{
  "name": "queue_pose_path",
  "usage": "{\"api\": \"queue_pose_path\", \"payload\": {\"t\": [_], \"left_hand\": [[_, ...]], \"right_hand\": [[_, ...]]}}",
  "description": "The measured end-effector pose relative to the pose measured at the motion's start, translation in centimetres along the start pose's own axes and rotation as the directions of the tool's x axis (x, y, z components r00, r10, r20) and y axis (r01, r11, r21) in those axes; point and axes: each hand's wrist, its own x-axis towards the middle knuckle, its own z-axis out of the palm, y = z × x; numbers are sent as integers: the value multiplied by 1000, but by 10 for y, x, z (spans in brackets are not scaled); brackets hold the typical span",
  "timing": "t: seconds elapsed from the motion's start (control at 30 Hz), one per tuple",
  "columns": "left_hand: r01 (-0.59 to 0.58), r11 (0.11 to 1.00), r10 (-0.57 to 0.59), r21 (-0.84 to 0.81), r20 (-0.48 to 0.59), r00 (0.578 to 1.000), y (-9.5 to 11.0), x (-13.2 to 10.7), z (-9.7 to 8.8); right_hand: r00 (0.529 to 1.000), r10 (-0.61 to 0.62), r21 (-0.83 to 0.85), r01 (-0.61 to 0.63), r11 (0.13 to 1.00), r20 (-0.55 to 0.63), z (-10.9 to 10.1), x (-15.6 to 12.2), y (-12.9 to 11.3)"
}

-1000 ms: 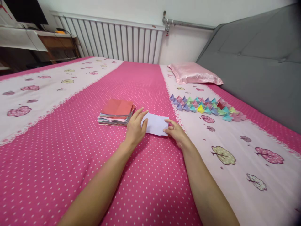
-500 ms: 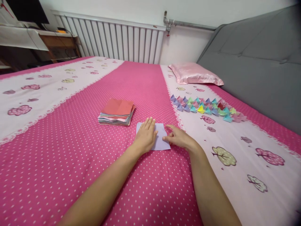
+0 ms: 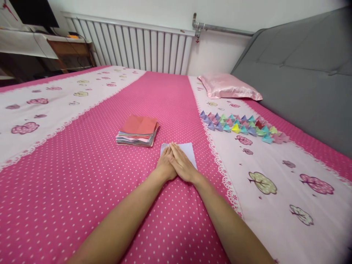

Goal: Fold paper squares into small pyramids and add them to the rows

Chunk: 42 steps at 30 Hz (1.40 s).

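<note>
A sheet of lilac paper (image 3: 189,151) lies flat on the pink dotted bedspread (image 3: 176,212), its lower part hidden under my hands. My left hand (image 3: 165,164) rests on the paper's left side, fingers pointing away from me and partly covered. Across it lies my right hand (image 3: 182,162), flat, with fingers stretched out and their tips over the left hand's fingers. Neither hand grips anything. To the left stands a stack of coloured paper (image 3: 139,128), a red sheet on top.
Several small folded paper shapes (image 3: 235,128) stand in rows on the right. Behind them lies a pink pillow (image 3: 229,87) by the grey headboard (image 3: 297,69). A white radiator (image 3: 137,44) runs along the wall; a desk (image 3: 68,49) with a monitor is at the far left.
My right hand has moved left from the paper's right edge and now lies flat over the left hand. The left hand has stayed on the paper, shifting slightly towards me.
</note>
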Motion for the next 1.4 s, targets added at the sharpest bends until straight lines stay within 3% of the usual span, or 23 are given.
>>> {"api": "queue_pose_path", "payload": {"t": [0.27, 0.57, 0.87, 1.2, 1.4], "left_hand": [[5, 1000, -3, -26, 93, 996, -5, 1, -4], [198, 978, -192, -58, 104, 976, -11, -1, -10], [330, 944, -330, 3, 30, 944, -20, 0, -7], [454, 891, -454, -6, -21, 891, -22, -1, -9], [516, 856, -513, -24, -158, 844, -23, -4, -9]], "right_hand": [[996, 83, -50, -81, 995, 34, -4, 1, 7], [979, 189, -282, -160, 946, 78, -10, -2, 3], [965, 256, -424, -252, 870, -48, -8, -4, 8], [904, 390, -454, -426, 783, -175, -11, -4, 14], [865, 443, -435, -501, 748, -235, -16, -5, 20]]}}
